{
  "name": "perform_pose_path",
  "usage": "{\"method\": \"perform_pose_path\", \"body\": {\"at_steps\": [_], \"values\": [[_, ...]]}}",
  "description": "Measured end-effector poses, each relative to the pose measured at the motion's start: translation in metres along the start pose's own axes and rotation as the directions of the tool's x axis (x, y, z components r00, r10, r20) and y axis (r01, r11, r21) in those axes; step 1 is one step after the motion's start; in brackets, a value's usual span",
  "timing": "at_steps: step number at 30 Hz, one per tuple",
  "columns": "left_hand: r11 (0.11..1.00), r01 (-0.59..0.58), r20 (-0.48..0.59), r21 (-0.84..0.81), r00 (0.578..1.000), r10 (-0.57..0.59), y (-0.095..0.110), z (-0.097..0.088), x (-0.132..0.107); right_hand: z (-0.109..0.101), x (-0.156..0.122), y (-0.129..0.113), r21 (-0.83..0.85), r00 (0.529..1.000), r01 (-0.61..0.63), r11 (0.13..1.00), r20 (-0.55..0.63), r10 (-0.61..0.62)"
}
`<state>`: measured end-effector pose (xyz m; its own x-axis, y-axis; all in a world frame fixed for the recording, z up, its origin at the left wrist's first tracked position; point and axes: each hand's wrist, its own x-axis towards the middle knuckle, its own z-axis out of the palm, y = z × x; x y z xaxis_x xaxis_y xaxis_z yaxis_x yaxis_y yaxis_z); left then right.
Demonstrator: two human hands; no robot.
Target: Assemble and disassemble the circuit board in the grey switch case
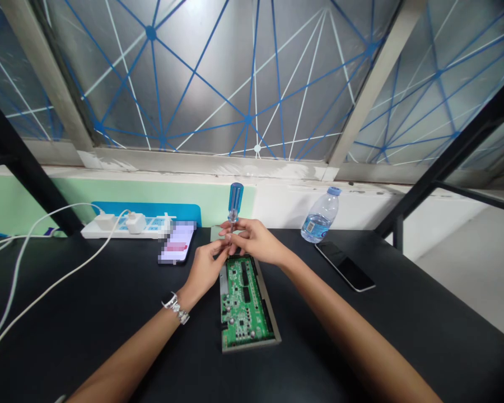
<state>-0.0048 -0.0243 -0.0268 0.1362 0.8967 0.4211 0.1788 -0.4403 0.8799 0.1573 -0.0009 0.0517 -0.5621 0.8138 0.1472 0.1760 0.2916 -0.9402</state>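
Note:
A screwdriver with a clear blue handle stands nearly upright above the far end of a green circuit board. My right hand has its fingers closed around the shaft, just below the handle. Close beside it, my left hand pinches at the shaft's lower end. What sits between the left fingertips is hidden, as is the screwdriver's tip. The board lies lengthwise in a grey metal tray on the black table. A silver watch or bracelet circles my left wrist.
Left of the board are a phone with a lit screen and a white power strip with plugs and cables. At right stand a water bottle and a dark phone. Behind runs a wall below windows.

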Motion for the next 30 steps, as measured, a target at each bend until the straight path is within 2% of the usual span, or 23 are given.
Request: {"method": "perform_pose_path", "body": {"at_steps": [4,9,12,16,22,26,30], "values": [[0.999,-0.018,0.027,0.040,0.999,0.017,0.001,0.000,0.001,-0.002,0.000,-0.003,0.036,1.000,0.002,0.999,0.026,-0.003],[0.999,-0.034,0.017,0.007,0.999,0.034,0.005,0.003,0.000,0.001,0.000,-0.002,-0.091,0.998,0.045,0.995,-0.047,-0.049],[0.999,-0.038,-0.036,0.007,0.999,0.038,0.008,0.005,-0.001,0.002,0.001,0.000,-0.197,0.989,0.075,0.977,-0.108,-0.098],[0.995,-0.021,-0.143,0.102,0.989,0.036,0.010,0.005,-0.001,0.004,0.002,0.004,-0.311,0.972,0.078,0.947,-0.186,-0.142],[0.993,-0.001,-0.168,0.117,0.986,0.021,0.005,0.005,0.000,0.009,0.004,0.007,-0.408,0.940,0.032,0.912,-0.299,-0.167],[0.999,0.030,-0.110,-0.019,0.993,-0.031,0.001,0.004,0.001,0.009,0.003,0.004,-0.353,0.943,0.022,0.935,-0.302,-0.136],[0.993,0.043,-0.023,-0.109,0.999,-0.046,0.000,0.001,0.001,0.002,0.001,-0.002,-0.164,0.982,0.055,0.985,-0.167,-0.082]]}}
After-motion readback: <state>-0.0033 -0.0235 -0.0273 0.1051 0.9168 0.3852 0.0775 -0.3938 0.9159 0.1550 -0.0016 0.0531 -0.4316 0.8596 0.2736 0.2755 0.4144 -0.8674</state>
